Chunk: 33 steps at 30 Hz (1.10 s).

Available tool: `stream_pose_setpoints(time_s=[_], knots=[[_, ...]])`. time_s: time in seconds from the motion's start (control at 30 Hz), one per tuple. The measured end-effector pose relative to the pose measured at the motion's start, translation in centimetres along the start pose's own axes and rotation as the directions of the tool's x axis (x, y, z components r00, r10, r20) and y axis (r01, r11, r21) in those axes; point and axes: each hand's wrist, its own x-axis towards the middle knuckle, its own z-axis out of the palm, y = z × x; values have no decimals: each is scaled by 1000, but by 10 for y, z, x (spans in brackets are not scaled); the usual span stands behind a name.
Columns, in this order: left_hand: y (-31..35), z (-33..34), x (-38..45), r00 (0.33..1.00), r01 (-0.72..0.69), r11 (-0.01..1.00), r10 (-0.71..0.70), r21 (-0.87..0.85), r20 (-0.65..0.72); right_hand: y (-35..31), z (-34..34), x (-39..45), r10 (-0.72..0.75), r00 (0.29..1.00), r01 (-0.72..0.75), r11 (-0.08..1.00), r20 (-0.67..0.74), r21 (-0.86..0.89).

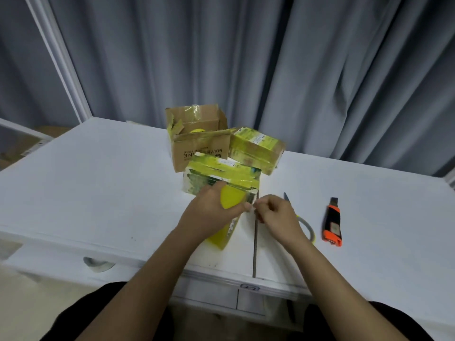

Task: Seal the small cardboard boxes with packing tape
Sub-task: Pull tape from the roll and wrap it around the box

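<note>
Left hand [211,212] grip holds the yellow packing-tape roll [231,201]; right hand [275,212] grip, just beside it, pinches the tape's free end

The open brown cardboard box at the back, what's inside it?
Inside the open brown box, only a sliver of something yellow shows above the front flap. What it is, and anything else inside, is hidden by the box walls.

A white table [103,183] with a narrow dark seam [254,247] running front to back fills the foreground. Grey pleated curtains [246,57] hang behind it, beside a white frame post [59,60]. An orange-and-black utility knife [333,223] lies flat at the right.
</note>
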Motion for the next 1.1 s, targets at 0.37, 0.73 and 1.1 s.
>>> stream_pose_setpoints(time_s=[0.37,0.73,1.1], knots=[[-40,-21,30,970,-227,966,236,123,-62,-38,36,-44,247,935,-347,789,254,507],[-53,8,47,917,-291,656,400,697,6,-16,-18,-34,354,935,-333,896,-20,295],[-40,7,18,907,-235,595,419,769,-47,-11,-3,-62,-127,963,174,966,-237,190]])
